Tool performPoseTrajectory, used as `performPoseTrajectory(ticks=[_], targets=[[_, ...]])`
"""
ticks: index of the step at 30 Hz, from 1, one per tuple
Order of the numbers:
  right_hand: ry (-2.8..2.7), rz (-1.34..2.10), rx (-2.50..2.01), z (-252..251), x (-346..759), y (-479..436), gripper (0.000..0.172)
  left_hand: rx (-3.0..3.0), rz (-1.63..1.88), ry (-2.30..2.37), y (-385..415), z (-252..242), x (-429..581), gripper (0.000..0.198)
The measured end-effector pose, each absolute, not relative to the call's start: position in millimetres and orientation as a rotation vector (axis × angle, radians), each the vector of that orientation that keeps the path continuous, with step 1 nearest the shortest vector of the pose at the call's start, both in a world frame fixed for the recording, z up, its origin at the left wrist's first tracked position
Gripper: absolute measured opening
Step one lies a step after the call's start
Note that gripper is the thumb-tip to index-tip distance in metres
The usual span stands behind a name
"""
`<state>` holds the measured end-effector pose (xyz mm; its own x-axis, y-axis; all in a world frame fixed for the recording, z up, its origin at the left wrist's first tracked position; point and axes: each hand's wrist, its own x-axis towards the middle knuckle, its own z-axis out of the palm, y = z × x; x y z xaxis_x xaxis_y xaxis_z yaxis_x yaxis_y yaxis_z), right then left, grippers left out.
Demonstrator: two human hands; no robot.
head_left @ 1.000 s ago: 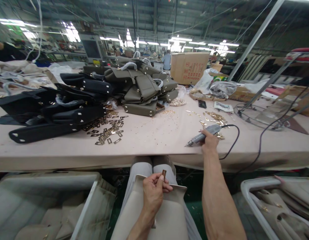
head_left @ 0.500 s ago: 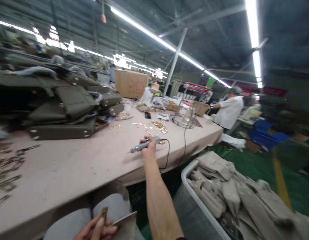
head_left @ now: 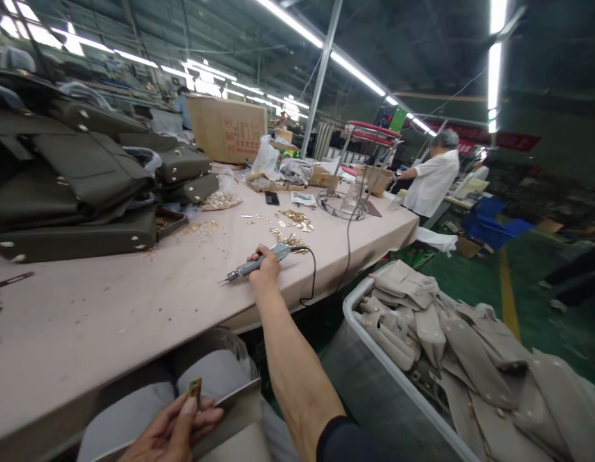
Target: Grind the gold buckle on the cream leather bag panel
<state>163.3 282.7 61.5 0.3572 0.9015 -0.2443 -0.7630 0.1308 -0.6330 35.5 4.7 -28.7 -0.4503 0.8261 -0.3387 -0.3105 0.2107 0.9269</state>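
Note:
My right hand (head_left: 265, 269) is wrapped round a grey electric screwdriver (head_left: 249, 267) with a black cord, held at the table (head_left: 182, 295); its bit points left. Low in the view, my left hand (head_left: 177, 427) pinches a small gold-coloured metal plate with a hole (head_left: 194, 389) between thumb and fingers. Beneath and beside that hand lies a grey-beige leather-like piece (head_left: 237, 410), partly cut off by the frame's bottom edge. Beyond the screwdriver, loose gold-coloured metal plates (head_left: 295, 217) are spread on the table.
Dark bags (head_left: 71, 173) are stacked at the left. A carton (head_left: 227, 128), a phone (head_left: 272, 198) and an upturned stool (head_left: 360, 167) are on the table. At the right stands a bin (head_left: 358, 301) of beige bag pieces; a person in white (head_left: 429, 183) works beyond.
The view has shifted, so the table and bin appear further left and higher. My right hand still holds the screwdriver, and my left still pinches the plate.

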Motion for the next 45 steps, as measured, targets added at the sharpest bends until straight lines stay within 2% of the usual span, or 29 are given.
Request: performPoseTrajectory(ticks=[6,20,37,45], targets=[[-0.16,1.226,-0.754,53.9,152.2,282.1,0.03,0.587,1.558,1.374,-1.4,-2.8,45.8,0.051],[-0.304,1.089,-0.724,28.1,136.1,290.0,0.028,0.547,1.585,1.341,-2.2,-6.1,44.8,0.047],[-0.271,1.036,-0.752,23.0,128.9,296.2,0.028,0.564,1.587,1.332,-3.7,-5.1,45.9,0.043],[-0.245,1.055,-0.735,28.1,132.4,292.4,0.033,0.573,1.583,1.343,-2.5,-8.9,46.3,0.046]])
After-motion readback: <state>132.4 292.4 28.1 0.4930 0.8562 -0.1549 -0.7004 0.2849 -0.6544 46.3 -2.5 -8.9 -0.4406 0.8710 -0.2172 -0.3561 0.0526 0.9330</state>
